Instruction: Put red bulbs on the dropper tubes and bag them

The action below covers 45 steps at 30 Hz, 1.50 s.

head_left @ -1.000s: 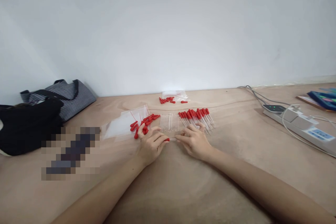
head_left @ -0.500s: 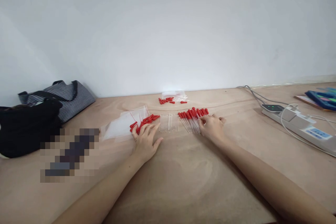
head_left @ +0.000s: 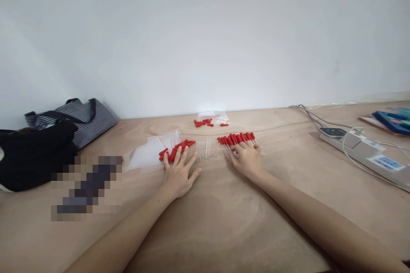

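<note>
Two hands: left hand (head_left: 179, 175), right hand (head_left: 246, 160). Two bags: striped grey tote bag (head_left: 86, 117), black fabric bag (head_left: 35, 153). One white power strip (head_left: 368, 151).

near table (head_left: 218, 222) bare; droppers (head_left: 238, 138) ahead — bags (head_left: 48, 145) left

The worktop (head_left: 218, 222) is pale plywood, matt, with a faint grain. The red bulbs (head_left: 179, 147) look like dull soft rubber, the clear tubes (head_left: 206, 150) like transparent glass or plastic, and the flat bags (head_left: 149, 151) like thin glossy film. The striped bag (head_left: 83, 119) at far left is woven cloth, and the power strip (head_left: 368, 151) on the right is smooth white plastic.
</note>
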Tool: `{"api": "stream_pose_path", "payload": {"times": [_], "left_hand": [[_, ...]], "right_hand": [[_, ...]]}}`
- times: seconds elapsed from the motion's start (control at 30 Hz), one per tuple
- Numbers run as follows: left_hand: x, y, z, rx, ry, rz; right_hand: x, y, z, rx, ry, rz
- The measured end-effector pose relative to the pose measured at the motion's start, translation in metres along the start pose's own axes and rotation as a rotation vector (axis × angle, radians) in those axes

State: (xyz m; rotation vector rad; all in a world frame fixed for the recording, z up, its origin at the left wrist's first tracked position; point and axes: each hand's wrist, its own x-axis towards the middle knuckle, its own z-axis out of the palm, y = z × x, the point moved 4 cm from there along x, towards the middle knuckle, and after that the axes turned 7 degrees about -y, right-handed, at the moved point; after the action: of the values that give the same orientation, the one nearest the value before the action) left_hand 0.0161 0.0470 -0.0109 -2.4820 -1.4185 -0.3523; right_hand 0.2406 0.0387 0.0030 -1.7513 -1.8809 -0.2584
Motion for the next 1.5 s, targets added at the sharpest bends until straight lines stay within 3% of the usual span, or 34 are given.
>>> {"api": "stream_pose_path", "payload": {"times": [0.17,0.37,0.5,0.7,0.8,0.87,1.07,1.2,1.33,1.5], "left_hand": [[0.002,-0.002,0.0,0.05,-0.095,-0.131],[0.019,-0.019,-0.017,0.087,-0.003,-0.269],[0.045,-0.036,-0.021,0.059,0.0,-0.325],[0.078,-0.05,-0.008,-0.036,0.009,-0.382],[0.085,-0.053,-0.003,-0.043,0.02,-0.385],[0.086,-0.053,-0.005,-0.045,0.044,-0.377],[0.064,-0.03,-0.027,-0.057,0.126,-0.255],[0.025,0.016,-0.039,-0.145,0.163,0.087],[-0.003,0.043,-0.039,-0.234,0.133,0.229],[-0.007,0.04,-0.028,-0.314,0.06,0.18]], "right_hand": [[0.022,-0.032,0.017,-0.059,-0.271,0.132],[0.047,-0.039,0.03,-0.097,-0.492,0.283],[0.05,-0.038,0.034,-0.08,-0.518,0.297],[0.049,-0.039,0.031,-0.066,-0.507,0.297],[0.045,-0.041,0.023,-0.046,-0.426,0.232],[0.037,-0.043,0.015,0.003,-0.323,0.108],[-0.013,-0.029,-0.011,0.118,-0.113,-0.298],[-0.038,-0.012,-0.019,0.175,-0.09,-0.451],[-0.043,-0.004,-0.018,0.249,-0.119,-0.463],[-0.041,-0.005,-0.015,0.261,-0.183,-0.416]]}}
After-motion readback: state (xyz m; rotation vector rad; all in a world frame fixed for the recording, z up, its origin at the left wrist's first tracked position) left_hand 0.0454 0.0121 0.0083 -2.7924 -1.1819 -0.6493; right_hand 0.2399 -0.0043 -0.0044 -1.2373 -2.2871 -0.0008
